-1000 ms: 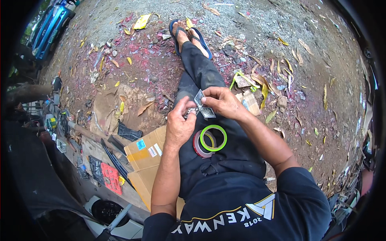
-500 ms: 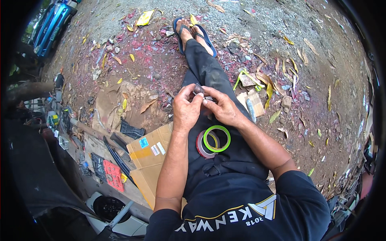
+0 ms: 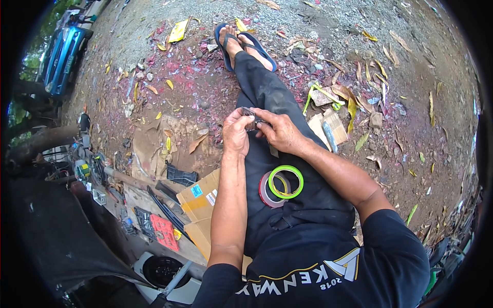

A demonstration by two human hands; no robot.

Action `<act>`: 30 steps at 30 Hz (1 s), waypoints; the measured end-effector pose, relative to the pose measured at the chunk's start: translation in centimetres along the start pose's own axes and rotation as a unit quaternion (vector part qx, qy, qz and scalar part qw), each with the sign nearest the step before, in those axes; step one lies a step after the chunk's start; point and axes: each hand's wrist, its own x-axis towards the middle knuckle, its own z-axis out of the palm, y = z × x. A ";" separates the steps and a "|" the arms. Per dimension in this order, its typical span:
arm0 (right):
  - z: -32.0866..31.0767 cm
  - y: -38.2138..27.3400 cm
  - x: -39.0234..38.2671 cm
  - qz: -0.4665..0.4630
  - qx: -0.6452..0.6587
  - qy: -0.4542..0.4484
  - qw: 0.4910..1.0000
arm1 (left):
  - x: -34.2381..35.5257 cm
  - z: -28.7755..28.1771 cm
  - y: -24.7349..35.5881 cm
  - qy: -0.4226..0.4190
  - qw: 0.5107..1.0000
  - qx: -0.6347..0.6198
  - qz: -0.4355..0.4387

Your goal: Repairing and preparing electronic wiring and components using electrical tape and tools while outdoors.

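I sit on the ground with my legs stretched out in dark trousers. Both hands meet over my thighs on a small grey flat object. My left hand grips its left side. My right hand pinches its right edge with the fingertips. What the object is cannot be told at this size. On my lap just below the hands lie a bright green tape ring and a reddish ring, overlapping each other.
A cardboard box and flattened cardboard lie at my left, with black parts and tools beside them. Blue sandals are on my feet. Dry leaves and scraps litter the dirt. A blue vehicle stands far left.
My hands have shifted slightly up and right along my legs, still closed together on the small grey object. The tape rings stay on my lap.
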 end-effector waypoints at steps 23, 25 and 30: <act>0.6 1.8 -0.1 0.114 0.123 -0.002 0.986 | -0.5 0.1 -0.1 -0.047 0.994 0.094 -0.007; 0.6 2.0 -0.1 0.113 0.129 -0.017 0.985 | -0.6 0.4 0.1 0.001 0.997 0.076 -0.034; -0.3 2.6 -0.1 0.161 0.216 -0.043 0.962 | -0.9 0.2 0.3 -0.032 0.991 0.126 -0.011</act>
